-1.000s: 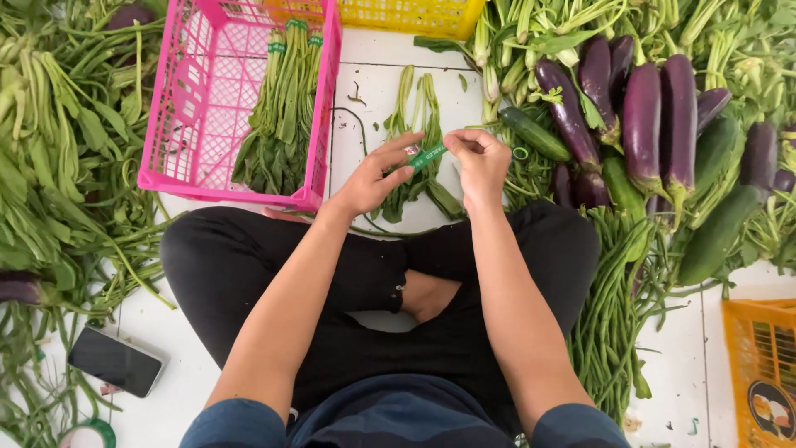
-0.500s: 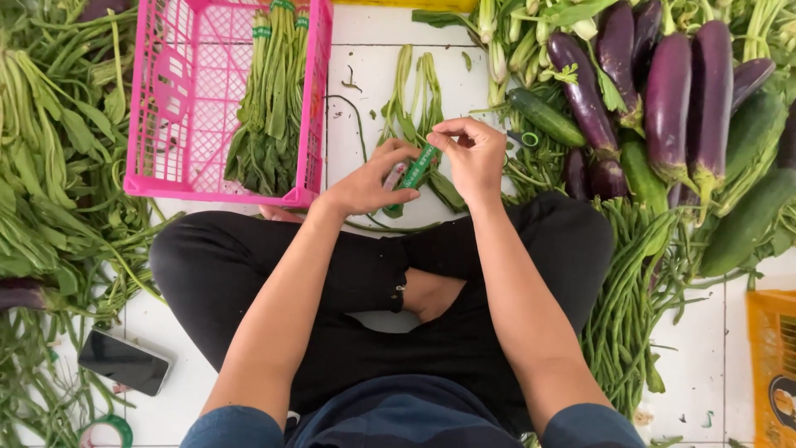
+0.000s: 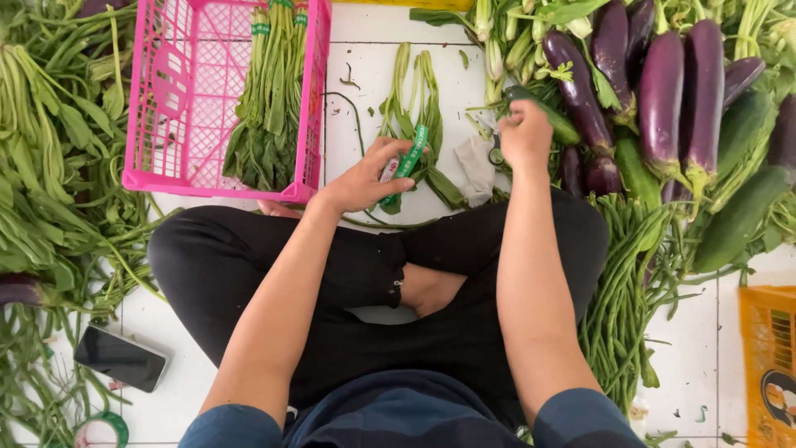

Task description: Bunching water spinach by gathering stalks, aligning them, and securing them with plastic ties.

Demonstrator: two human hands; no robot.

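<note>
step: banding greens, looks like | left hand (image 3: 365, 178) clenched round the taped bundle of greens (image 3: 410, 133), on the floor just right of the pink crate (image 3: 178, 178) | right hand (image 3: 524, 133) closed near the scissors (image 3: 491, 141), can't tell what's in it | next: probably snip the green tape (image 3: 408, 162)

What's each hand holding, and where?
Left hand grips the bunch of greens at its green tape band. Right hand is closed by the scissors; hold unclear.

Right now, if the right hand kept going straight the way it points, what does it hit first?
Probably the green cucumber just beyond the right hand, then the purple eggplants. Depth is unclear from overhead.
</note>
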